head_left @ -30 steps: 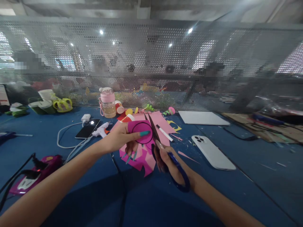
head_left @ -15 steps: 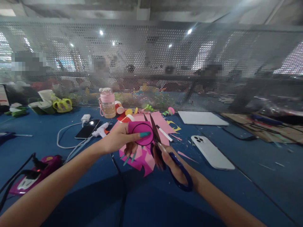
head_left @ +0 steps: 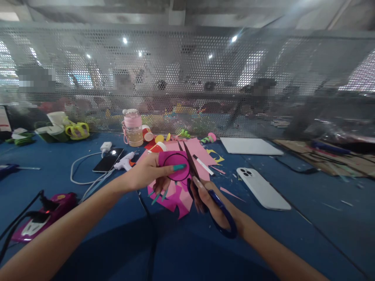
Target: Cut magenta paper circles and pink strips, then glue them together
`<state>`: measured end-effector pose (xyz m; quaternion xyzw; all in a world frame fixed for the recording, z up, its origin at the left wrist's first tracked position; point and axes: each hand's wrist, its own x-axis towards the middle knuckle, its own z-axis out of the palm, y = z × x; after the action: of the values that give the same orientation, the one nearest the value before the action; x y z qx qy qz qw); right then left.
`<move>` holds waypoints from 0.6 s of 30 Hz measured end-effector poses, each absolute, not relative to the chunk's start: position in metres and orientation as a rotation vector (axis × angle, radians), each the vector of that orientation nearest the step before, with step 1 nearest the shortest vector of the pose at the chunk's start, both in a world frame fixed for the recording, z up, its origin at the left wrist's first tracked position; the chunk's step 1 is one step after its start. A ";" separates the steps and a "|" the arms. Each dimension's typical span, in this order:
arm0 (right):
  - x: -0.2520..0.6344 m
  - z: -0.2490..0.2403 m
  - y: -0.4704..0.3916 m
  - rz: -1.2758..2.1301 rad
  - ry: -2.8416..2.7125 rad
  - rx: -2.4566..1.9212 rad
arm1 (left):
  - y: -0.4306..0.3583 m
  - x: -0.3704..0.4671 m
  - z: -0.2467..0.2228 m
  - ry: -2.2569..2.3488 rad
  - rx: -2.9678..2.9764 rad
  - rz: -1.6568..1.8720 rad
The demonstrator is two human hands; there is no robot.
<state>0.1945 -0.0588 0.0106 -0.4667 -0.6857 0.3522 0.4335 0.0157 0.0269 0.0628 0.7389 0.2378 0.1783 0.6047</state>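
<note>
A magenta paper (head_left: 172, 160) with a black circle drawn on it is pinched in my left hand (head_left: 150, 171), the thumb lying across the circle. My right hand (head_left: 212, 201) grips scissors (head_left: 191, 160) by their dark blue handles. Their dark blades point up and away, slightly parted, at the right edge of the magenta paper. Beneath both hands lie pink sheets (head_left: 197, 147) and magenta scraps (head_left: 175, 201). A white marker (head_left: 203, 164) rests on the pink paper to the right of the blades.
Left of the papers are a glue gun (head_left: 124, 161), a dark phone (head_left: 109, 160), a pink bottle (head_left: 133, 128) and a magenta power strip (head_left: 43, 218). On the right lie a white phone (head_left: 263, 189) and a white flat board (head_left: 250, 146). A perforated metal screen (head_left: 187, 58) stands behind.
The scissor blades have closed slightly, and the fingers of my right hand have shifted a little with the handles. My left hand and the magenta paper have barely moved.
</note>
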 end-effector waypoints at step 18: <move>0.193 0.015 -0.063 0.821 -1.757 -1.248 | 0.029 0.013 0.067 0.559 1.709 0.332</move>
<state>0.1932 -0.0628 0.0148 -0.4945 -0.6965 0.3252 0.4057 0.0130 0.0293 0.0674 0.7403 0.2421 0.1437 0.6105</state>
